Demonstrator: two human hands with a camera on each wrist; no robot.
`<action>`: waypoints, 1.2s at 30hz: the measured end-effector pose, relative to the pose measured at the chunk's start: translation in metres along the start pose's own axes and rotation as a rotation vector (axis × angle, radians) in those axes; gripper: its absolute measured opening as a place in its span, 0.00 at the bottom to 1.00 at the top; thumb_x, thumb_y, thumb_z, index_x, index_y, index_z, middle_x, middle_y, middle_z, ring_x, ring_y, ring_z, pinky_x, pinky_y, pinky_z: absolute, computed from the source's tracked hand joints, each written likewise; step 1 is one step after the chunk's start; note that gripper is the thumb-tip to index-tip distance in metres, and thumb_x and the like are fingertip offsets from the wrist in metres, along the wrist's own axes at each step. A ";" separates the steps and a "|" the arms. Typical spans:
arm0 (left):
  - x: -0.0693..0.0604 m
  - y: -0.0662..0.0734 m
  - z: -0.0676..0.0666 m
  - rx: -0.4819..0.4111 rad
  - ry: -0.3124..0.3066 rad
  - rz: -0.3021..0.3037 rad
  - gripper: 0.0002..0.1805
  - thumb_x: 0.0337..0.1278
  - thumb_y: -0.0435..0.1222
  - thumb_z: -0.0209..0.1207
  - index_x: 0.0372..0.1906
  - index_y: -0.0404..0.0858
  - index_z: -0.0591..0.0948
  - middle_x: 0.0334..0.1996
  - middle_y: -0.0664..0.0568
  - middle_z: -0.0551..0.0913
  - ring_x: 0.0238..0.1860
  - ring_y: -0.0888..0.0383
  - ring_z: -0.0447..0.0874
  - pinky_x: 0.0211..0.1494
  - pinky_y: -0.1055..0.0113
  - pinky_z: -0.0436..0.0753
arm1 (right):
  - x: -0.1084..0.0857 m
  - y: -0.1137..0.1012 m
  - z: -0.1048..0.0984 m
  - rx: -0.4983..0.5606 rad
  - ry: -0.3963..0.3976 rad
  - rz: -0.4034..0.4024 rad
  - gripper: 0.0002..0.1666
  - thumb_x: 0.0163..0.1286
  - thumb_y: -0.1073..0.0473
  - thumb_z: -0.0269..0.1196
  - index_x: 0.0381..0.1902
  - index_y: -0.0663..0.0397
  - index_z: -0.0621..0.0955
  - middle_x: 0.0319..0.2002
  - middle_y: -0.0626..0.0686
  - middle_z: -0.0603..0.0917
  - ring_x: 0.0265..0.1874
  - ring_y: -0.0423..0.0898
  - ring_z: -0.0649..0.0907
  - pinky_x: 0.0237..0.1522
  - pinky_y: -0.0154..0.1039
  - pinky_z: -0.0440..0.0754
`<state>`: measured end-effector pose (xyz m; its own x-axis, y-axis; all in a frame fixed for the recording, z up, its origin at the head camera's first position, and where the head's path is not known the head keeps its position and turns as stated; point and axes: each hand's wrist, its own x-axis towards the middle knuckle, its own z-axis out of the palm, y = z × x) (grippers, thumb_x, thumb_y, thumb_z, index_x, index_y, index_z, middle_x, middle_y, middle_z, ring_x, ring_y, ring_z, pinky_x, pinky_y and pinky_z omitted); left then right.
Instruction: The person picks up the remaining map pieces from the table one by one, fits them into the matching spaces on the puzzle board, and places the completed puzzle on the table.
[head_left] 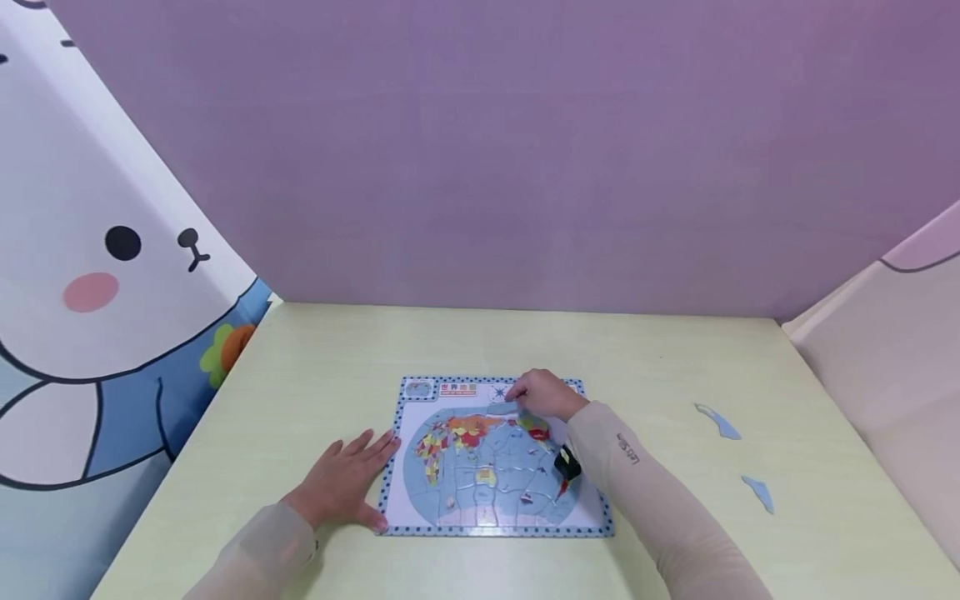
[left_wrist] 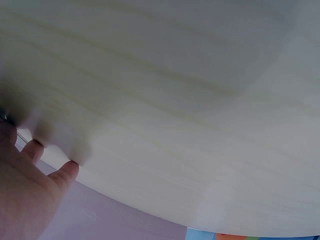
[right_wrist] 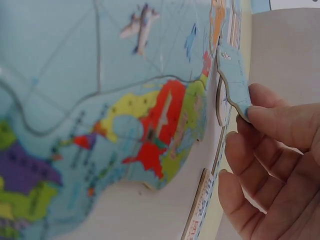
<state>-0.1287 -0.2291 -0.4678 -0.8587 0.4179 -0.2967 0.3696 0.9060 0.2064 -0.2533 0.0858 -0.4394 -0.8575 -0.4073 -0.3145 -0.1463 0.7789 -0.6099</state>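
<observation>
A world map jigsaw puzzle (head_left: 487,479) with a blue dotted border lies flat on the table. My right hand (head_left: 543,394) is over its top edge, and pinches a narrow light-blue puzzle piece (right_wrist: 234,77) between thumb and fingers. The piece is tilted over the board in the right wrist view. A white strip of bare backing (right_wrist: 135,215) shows beside the coloured map pieces. At the board's left edge rests my left hand (head_left: 345,482), fingers spread, fingertips and thumb touching the border. In the left wrist view, only some fingers (left_wrist: 65,174) of it show.
Two loose blue puzzle pieces lie on the table to the right: a curved one (head_left: 720,422) and a smaller one (head_left: 759,493) nearer me. A purple panel (head_left: 525,167) stands behind the pale table (head_left: 322,350). A cartoon-printed cloth (head_left: 112,350) hangs at the left.
</observation>
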 end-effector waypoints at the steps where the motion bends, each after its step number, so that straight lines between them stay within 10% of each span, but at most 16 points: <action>1: 0.000 0.001 -0.001 -0.002 0.000 0.001 0.61 0.29 0.65 0.70 0.71 0.37 0.63 0.72 0.47 0.60 0.72 0.39 0.53 0.65 0.34 0.57 | 0.000 0.000 0.000 -0.001 -0.002 0.006 0.11 0.67 0.70 0.60 0.42 0.56 0.87 0.46 0.53 0.84 0.51 0.52 0.79 0.57 0.48 0.76; 36: -0.008 0.008 -0.006 -0.018 0.027 0.022 0.61 0.29 0.63 0.71 0.71 0.36 0.64 0.72 0.46 0.61 0.71 0.39 0.54 0.64 0.33 0.58 | -0.005 0.002 0.000 0.058 -0.037 0.045 0.11 0.67 0.69 0.60 0.40 0.52 0.87 0.45 0.50 0.84 0.52 0.52 0.78 0.57 0.50 0.76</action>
<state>-0.1210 -0.2262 -0.4577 -0.8597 0.4355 -0.2671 0.3823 0.8952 0.2292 -0.2494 0.0893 -0.4393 -0.8435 -0.3910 -0.3682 -0.0784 0.7679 -0.6357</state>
